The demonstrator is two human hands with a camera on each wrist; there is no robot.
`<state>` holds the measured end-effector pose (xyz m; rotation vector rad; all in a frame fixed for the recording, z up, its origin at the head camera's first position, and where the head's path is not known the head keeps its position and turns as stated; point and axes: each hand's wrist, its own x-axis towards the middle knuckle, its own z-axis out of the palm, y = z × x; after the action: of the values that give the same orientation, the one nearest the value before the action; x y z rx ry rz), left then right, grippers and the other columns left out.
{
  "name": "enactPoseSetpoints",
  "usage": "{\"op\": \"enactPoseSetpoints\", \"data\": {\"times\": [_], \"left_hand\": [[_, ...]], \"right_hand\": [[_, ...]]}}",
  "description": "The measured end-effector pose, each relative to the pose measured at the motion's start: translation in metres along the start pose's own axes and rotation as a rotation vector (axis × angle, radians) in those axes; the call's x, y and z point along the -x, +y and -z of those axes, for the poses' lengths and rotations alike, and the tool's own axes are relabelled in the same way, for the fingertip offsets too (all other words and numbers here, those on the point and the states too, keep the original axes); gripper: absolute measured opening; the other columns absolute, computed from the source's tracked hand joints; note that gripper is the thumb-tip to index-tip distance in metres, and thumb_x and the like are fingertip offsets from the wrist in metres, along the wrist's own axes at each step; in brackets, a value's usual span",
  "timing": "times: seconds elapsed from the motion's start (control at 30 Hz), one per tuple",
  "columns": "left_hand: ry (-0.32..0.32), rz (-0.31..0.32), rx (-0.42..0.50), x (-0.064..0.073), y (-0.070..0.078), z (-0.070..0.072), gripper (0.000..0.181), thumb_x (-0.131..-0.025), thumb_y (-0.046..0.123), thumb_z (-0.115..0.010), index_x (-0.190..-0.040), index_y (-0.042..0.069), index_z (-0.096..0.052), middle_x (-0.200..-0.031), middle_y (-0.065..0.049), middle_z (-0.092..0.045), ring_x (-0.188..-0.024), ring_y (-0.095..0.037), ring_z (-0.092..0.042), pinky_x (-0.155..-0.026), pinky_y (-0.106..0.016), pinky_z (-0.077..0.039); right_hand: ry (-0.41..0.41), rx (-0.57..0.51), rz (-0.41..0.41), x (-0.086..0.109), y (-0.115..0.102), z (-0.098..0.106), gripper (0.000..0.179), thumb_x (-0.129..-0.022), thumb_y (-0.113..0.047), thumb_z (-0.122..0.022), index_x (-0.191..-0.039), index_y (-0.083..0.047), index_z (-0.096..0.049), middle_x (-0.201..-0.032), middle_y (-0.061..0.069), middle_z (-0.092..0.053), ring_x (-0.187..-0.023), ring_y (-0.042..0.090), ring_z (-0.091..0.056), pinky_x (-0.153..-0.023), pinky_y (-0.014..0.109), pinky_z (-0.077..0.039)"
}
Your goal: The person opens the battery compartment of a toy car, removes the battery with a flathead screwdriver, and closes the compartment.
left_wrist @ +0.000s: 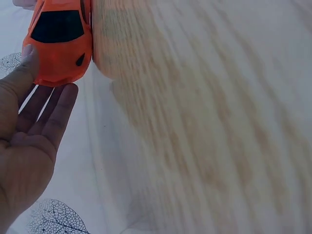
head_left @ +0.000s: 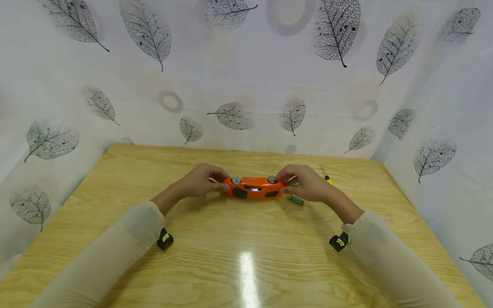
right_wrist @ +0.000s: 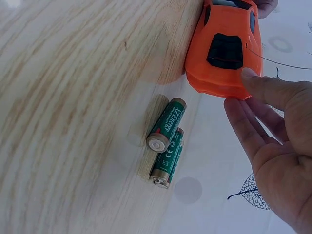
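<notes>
An orange toy car lies on its side on the table, its wheels facing away and its roof towards me. My left hand grips the front end; in the left wrist view the thumb presses on the hood beside the dark windshield. The rear end is held by my right hand, with its thumb on the tail near the black rear window. A thin wire runs from the car in the right wrist view. The underside is mostly hidden.
Two green batteries, a nearer one and another, lie close together by my right hand. Behind that hand is a screwdriver with a yellow and black handle. Leaf-patterned cloth lines the back and sides of the wooden table.
</notes>
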<state>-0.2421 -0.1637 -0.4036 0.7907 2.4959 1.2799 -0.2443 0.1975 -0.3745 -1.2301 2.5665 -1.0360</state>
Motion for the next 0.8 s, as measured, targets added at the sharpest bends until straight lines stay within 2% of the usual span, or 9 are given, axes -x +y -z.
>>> {"op": "enactPoseSetpoints", "data": {"times": [0.13, 0.27, 0.53, 0.8], "left_hand": [[0.083, -0.002, 0.041, 0.0039, 0.0016, 0.0007, 0.026, -0.089, 0.018, -0.083, -0.112, 0.008, -0.076, -0.103, -0.002, -0.075, -0.098, -0.021, -0.07, -0.09, -0.037, -0.061], [0.135, 0.011, 0.054, 0.0051, 0.0011, -0.0009, 0.025, -0.087, 0.018, -0.084, -0.109, 0.009, -0.077, -0.101, -0.003, -0.075, -0.095, -0.02, -0.07, -0.085, -0.036, -0.062], [0.191, 0.048, 0.023, 0.0043, 0.0024, -0.0029, 0.024, -0.088, 0.018, -0.083, -0.11, 0.011, -0.078, -0.101, -0.001, -0.076, -0.094, -0.019, -0.07, -0.085, -0.037, -0.059], [0.226, 0.1, 0.063, -0.0002, 0.0017, -0.0025, 0.021, -0.09, 0.02, -0.082, -0.109, 0.012, -0.078, -0.103, -0.001, -0.076, -0.096, -0.02, -0.07, -0.087, -0.037, -0.06]], "right_hand": [[0.016, -0.002, 0.011, 0.0008, 0.0015, -0.0008, 0.03, -0.087, 0.001, -0.079, -0.116, -0.005, -0.071, -0.114, 0.007, -0.07, -0.101, 0.023, -0.07, -0.085, 0.034, -0.063], [0.036, 0.012, 0.01, 0.0019, 0.003, -0.0006, 0.03, -0.088, 0.002, -0.078, -0.116, -0.003, -0.072, -0.114, 0.008, -0.071, -0.101, 0.023, -0.07, -0.085, 0.034, -0.063], [0.067, 0.033, -0.022, 0.0022, 0.0045, 0.0004, 0.028, -0.091, 0.0, -0.075, -0.119, -0.003, -0.073, -0.111, 0.008, -0.074, -0.099, 0.023, -0.071, -0.085, 0.036, -0.063], [0.103, 0.017, -0.128, -0.0038, 0.002, 0.0005, 0.023, -0.094, -0.002, -0.073, -0.117, -0.003, -0.073, -0.108, 0.011, -0.073, -0.097, 0.026, -0.071, -0.08, 0.03, -0.064]]}}
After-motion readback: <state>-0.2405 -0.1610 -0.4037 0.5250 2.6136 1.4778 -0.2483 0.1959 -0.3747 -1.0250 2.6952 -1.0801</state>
